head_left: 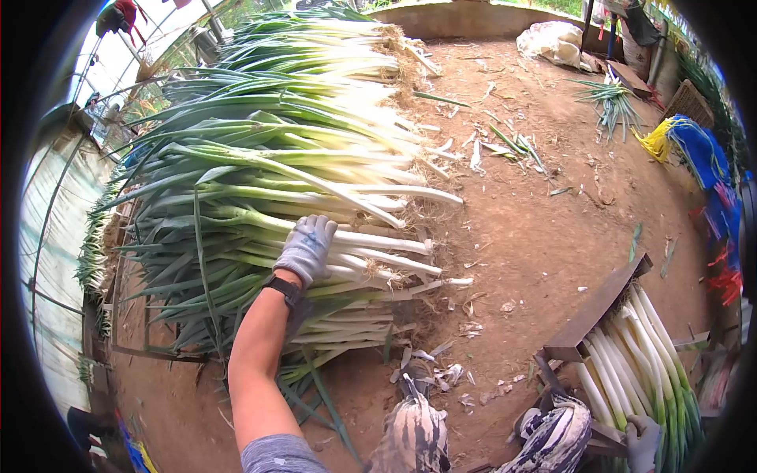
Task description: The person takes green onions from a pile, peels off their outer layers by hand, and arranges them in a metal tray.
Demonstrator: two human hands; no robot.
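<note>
Left hand [308, 246]: gloved, it lay over the near part of the pile in the head view, fingers curled and seemingly clamped on a leek [386, 240] just above its white end.
Pile [300, 169]: the leeks lay crosswise on the left, green tops leftward, white ends toward the bare ground [544, 229].
Tangle risk: leaves crossed and overlapped, so a hard pull could have torn a top or dragged neighbours out.
Roots [377, 272]: shaggy and close together, they could have snagged on one another and brought dirt along.
Loose leaf [202, 260]: it hung across the near leeks and could have caught on the forearm.
Right hand [643, 443]: gloved, it touched the bunch at lower right; whether it was clamped or merely resting, I could not tell.
Bunch [627, 370]: its white ends sat beside the metal frame [595, 315], green parts toward the bottom edge.
Frame risk: the plate's edge stood near the white ends, so shoving a leek in at a slant could have bruised it.
Split attention: the two hands were well apart, so watching one side could have let stalks slide loose on the other.
Peelings [449, 377]: scraps lay near the feet, where a step could have slipped; a dropped leek would have picked up soil.
Watch [285, 288]: strapped at the left wrist, it could have hooked a leaf.
</note>
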